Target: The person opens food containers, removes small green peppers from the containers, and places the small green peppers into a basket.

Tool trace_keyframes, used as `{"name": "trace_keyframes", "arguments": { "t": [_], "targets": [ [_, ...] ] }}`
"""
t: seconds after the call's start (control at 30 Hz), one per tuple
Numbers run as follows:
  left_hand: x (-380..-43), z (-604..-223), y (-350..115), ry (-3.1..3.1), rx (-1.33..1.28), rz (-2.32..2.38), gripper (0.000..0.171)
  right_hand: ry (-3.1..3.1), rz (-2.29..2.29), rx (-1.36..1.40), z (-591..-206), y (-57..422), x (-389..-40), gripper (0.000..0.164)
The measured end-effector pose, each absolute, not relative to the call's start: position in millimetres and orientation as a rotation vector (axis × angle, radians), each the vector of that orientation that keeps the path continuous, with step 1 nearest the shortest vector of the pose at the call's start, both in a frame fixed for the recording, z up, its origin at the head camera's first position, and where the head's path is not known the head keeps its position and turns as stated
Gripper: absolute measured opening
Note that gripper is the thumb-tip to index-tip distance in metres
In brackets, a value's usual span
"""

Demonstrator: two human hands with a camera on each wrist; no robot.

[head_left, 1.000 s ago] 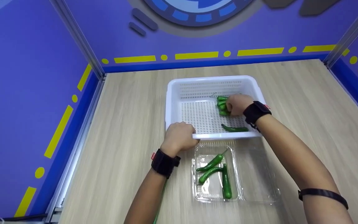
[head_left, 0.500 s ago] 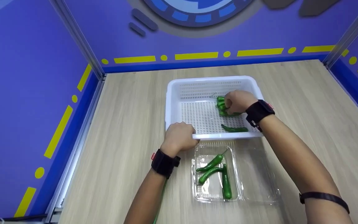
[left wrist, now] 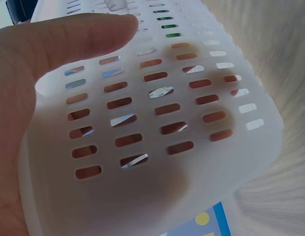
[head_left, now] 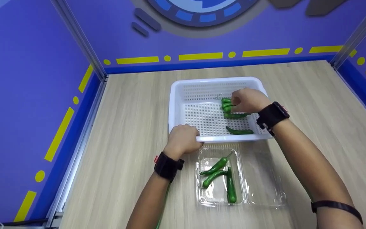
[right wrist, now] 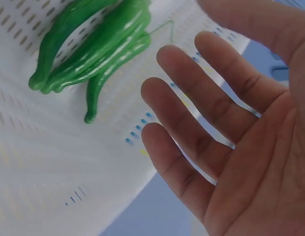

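My left hand (head_left: 183, 140) grips the near left rim of a white perforated plastic basket (head_left: 214, 139). In the left wrist view its thumb (left wrist: 88, 38) lies along the outer wall, and the other fingers are behind that wall. Over the basket's right side hovers my right hand (head_left: 251, 100). The right wrist view shows its fingers (right wrist: 187, 132) spread and relaxed, with nothing in them, apart from a bunch of green chili peppers (right wrist: 103, 49). These peppers lie side by side on the basket floor. A single green chili (head_left: 239, 131) rests near the front wall.
In front of the basket stands an unlidded clear plastic box (head_left: 199, 197) holding 3 green chilies (head_left: 231, 190). Its transparent lid (head_left: 265, 184) lies flat to the right. The wooden table (head_left: 132, 111) is bordered by blue panels (head_left: 27, 95) at the left, back and right.
My right hand has lifted off the chili bunch and shifted up and right, its fingers loosening, so more of the chilies show. The left hand stays on the basket rim.
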State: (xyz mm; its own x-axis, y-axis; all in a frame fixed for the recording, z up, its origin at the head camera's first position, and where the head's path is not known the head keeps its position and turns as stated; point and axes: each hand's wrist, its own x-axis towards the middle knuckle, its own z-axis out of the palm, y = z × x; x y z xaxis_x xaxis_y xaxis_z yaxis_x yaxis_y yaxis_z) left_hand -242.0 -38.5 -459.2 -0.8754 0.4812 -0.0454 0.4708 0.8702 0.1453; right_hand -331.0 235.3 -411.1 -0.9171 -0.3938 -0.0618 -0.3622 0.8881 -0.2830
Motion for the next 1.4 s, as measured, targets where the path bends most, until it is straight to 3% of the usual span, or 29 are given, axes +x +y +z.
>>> {"name": "trace_keyframes", "arguments": {
  "t": [0.57, 1.4],
  "targets": [
    [-241, -459, -41, 2.927, 0.720, 0.260, 0.041, 3.016, -0.705, -0.726, -399, 230, -309, 0.016],
    [-240, -459, -38, 2.952, 0.714, 0.199, 0.029, 3.241, -1.326, -1.132, -376, 243, -264, 0.006]
  ]
}}
